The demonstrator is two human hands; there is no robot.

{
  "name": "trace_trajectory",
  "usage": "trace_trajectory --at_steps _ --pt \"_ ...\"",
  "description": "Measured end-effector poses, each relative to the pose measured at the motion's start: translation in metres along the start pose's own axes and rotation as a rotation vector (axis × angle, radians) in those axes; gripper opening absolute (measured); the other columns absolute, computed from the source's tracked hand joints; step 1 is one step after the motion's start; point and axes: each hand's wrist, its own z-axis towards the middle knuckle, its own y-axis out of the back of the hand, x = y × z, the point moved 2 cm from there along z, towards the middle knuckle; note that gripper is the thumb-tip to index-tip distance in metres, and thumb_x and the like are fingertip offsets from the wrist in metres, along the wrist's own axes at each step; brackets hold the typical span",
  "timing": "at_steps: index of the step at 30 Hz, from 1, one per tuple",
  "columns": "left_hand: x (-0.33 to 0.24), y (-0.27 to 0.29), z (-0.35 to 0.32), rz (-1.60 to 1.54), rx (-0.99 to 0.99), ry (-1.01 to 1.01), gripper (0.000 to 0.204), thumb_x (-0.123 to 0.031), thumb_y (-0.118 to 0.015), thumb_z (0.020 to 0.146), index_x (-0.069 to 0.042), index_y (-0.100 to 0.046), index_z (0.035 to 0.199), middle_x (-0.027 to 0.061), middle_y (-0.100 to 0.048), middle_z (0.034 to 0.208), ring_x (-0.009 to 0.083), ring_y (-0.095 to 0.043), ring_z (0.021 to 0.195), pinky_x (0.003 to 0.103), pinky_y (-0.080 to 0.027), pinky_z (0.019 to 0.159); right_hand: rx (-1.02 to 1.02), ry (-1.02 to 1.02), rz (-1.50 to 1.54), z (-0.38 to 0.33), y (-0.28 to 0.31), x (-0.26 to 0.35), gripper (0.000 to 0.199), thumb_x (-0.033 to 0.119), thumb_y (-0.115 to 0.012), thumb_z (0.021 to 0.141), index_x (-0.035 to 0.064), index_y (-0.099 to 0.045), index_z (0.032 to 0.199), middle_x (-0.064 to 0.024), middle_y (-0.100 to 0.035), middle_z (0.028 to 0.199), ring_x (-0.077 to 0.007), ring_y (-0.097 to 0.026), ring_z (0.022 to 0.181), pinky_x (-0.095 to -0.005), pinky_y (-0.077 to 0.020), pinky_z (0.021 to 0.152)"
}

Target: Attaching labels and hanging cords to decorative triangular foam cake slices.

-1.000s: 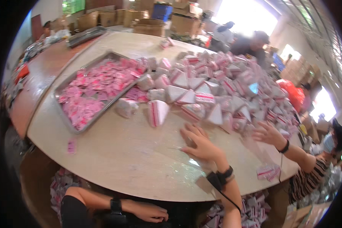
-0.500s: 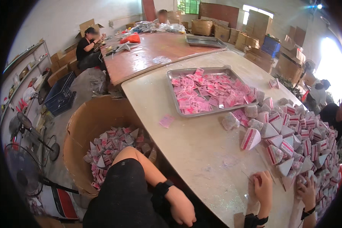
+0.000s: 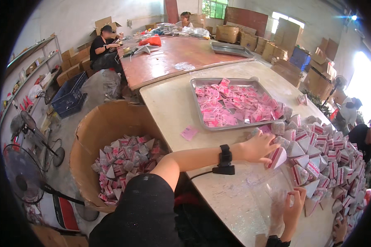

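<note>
Currently, the left hand (image 3: 257, 147) stretches across the pale desk (image 3: 169, 99), its fingers curved and a little spread at the near side of a white wedge-shaped packet (image 3: 278, 157) with a pink band. Fingertips touch that packet, though I cannot tell whether they grip it. It lies at the edge of a large pile of similar packets (image 3: 334, 160) heaped along the right side of the desk.

Lower down, the right hand (image 3: 292, 208) stands just above the desk beside the pile, thumb and curled forefinger apart by a narrow gap. Farther right, a co-worker's hand (image 3: 340, 228) is at the packets; whether it grasps one is hard to tell.

Beyond the left hand sits a shallow metal tray (image 3: 235, 126) heaped with pink printed cards (image 3: 231, 103). One loose pink card (image 3: 189, 133) lies on the desk to the tray's left. A black wristband (image 3: 225, 156) circles the left wrist.

To the left of the desk stands an open cardboard box (image 3: 78, 160) holding more wedge packets (image 3: 123, 160). Behind, a reddish desk (image 3: 165, 61) carries a silvery star (image 3: 145, 49), a red bag (image 3: 153, 40) and stacked metal trays (image 3: 231, 49).
</note>
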Motion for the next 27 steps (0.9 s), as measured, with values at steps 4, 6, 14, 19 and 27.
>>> trace_trajectory --at_steps 4,6,14,19,27 --pt "0.011 -0.007 -0.018 0.121 0.329 -0.093 0.067 -0.048 -0.063 0.086 -0.006 -0.046 0.134 0.0151 -0.051 0.123 0.0327 -0.042 0.124 0.056 -0.024 0.105 0.087 -0.089 -0.029 -0.005 -0.002 -0.009 0.007 -0.003 -0.055 0.084 0.0008 -0.053 0.089 -0.0124 -0.052 0.09 -0.0272 -0.054 0.082 -0.0359 -0.0434 0.071" --pt "0.007 -0.004 -0.014 0.01 0.38 -0.001 0.068 -0.048 -0.063 0.086 -0.005 -0.045 0.136 0.0138 -0.05 0.126 0.0315 -0.039 0.129 0.057 -0.02 0.107 0.147 -0.197 0.027 -0.007 0.001 -0.007 0.004 -0.003 -0.054 0.084 -0.0005 -0.052 0.088 -0.0135 -0.052 0.088 -0.0299 -0.053 0.082 -0.0371 -0.0428 0.072" --pt "-0.005 -0.017 -0.018 -0.167 0.114 -0.139 0.054 -0.032 -0.059 0.091 -0.03 -0.039 0.142 0.0161 -0.052 0.125 0.03 -0.045 0.124 0.065 -0.018 0.107 0.208 -0.131 0.068 -0.002 -0.002 -0.002 0.003 -0.003 -0.055 0.083 -0.0032 -0.056 0.087 -0.0158 -0.05 0.081 -0.0319 -0.052 0.075 -0.0386 -0.0409 0.068" --pt "-0.008 -0.012 -0.012 -0.139 0.256 -0.099 0.055 -0.007 -0.053 0.085 -0.027 -0.044 0.135 0.0137 -0.055 0.112 0.0306 -0.05 0.117 0.067 -0.015 0.107 0.167 -0.183 -0.006 -0.006 0.006 -0.004 0.004 -0.001 -0.059 0.081 -0.0021 -0.06 0.085 -0.0139 -0.05 0.078 -0.0307 -0.052 0.075 -0.038 -0.0411 0.066" --pt "-0.013 -0.004 -0.012 -0.248 0.271 0.04 0.032 -0.024 -0.056 0.091 -0.018 -0.052 0.121 0.011 -0.061 0.095 0.0304 -0.053 0.111 0.067 -0.015 0.107 0.142 -0.127 -0.052 0.0 0.007 -0.001 0.005 0.0 -0.06 0.081 -0.0003 -0.062 0.086 -0.0139 -0.051 0.078 -0.0317 -0.053 0.075 -0.0396 -0.0423 0.066"
